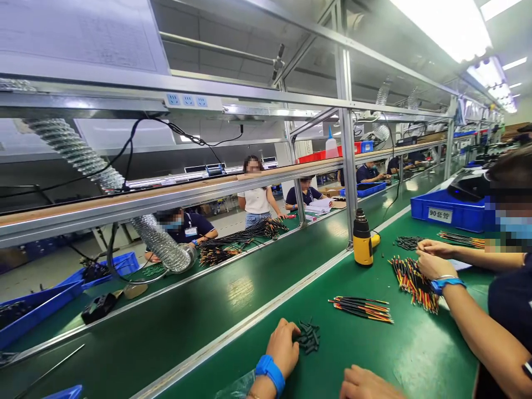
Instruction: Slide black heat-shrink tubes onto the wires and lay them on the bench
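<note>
My left hand (283, 344), with a blue wristband, rests on the green bench. Its fingertips touch the left edge of a small pile of short black tubes (309, 336), thumb and forefinger a little apart. At the bottom edge, my right hand (368, 383) is partly cut off, its fingers curled in; whatever may be inside them is hidden. Beyond it lies a bundle of black, red and yellow wires (361, 308) with pale ends.
A yellow heat gun (363, 238) stands upright by the metal post. To the right, a co-worker's hands (434, 259) are over a larger wire pile (413, 282), near a blue bin (451, 210). A metal rail (249, 321) borders the bench. More people sit across the line.
</note>
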`<move>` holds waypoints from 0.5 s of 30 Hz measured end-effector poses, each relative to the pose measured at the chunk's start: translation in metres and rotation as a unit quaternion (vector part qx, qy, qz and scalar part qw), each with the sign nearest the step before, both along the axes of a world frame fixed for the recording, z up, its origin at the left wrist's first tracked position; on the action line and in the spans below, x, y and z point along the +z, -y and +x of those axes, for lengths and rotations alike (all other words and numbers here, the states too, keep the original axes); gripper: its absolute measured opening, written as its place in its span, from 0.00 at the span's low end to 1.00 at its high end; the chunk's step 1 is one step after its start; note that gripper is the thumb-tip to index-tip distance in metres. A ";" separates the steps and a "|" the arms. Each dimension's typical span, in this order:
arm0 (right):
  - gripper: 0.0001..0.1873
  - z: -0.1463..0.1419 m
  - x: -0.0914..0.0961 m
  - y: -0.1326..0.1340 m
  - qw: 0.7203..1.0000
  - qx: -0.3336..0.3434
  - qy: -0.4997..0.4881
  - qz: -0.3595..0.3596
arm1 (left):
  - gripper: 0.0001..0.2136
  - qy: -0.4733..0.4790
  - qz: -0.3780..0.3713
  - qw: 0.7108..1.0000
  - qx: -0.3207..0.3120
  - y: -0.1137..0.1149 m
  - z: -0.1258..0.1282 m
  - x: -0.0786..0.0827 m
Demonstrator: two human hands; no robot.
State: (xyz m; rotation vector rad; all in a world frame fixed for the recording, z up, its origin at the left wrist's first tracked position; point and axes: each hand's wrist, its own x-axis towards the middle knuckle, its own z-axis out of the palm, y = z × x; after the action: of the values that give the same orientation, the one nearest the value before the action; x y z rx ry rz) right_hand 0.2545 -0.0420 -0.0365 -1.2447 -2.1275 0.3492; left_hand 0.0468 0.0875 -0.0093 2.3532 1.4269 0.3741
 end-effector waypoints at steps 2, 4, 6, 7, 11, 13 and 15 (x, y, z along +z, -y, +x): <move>0.08 0.032 0.021 -0.003 0.996 -0.053 -0.067 0.037 | 0.15 -0.014 -0.004 1.000 -0.012 -0.001 0.005 0.002; 0.14 0.088 0.060 -0.010 0.984 -0.115 -0.113 0.071 | 0.14 -0.030 -0.004 0.999 -0.013 0.001 0.010 0.003; 0.19 0.150 0.103 -0.016 0.967 -0.172 -0.157 0.103 | 0.15 -0.045 -0.001 0.999 -0.010 0.004 0.014 0.003; 0.26 0.177 0.121 -0.019 0.959 -0.192 -0.175 0.116 | 0.16 -0.052 0.001 0.999 -0.011 0.006 0.015 0.002; 0.36 0.235 0.156 -0.034 0.940 -0.232 -0.222 0.117 | 0.19 -0.055 0.000 0.998 -0.017 0.011 0.014 -0.003; 0.36 0.238 0.158 -0.037 0.937 -0.240 -0.230 0.105 | 0.18 -0.039 0.002 0.999 -0.010 0.014 0.010 -0.004; 0.34 0.233 0.159 -0.033 0.937 -0.245 -0.230 0.095 | 0.17 -0.010 0.007 1.000 0.000 0.016 0.005 -0.005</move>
State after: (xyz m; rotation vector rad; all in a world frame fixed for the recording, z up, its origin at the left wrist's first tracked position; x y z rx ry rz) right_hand 0.4874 -0.0088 0.1226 -1.3668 -1.3691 0.1829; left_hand 0.0522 0.0711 -0.0139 2.3748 1.4373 0.3620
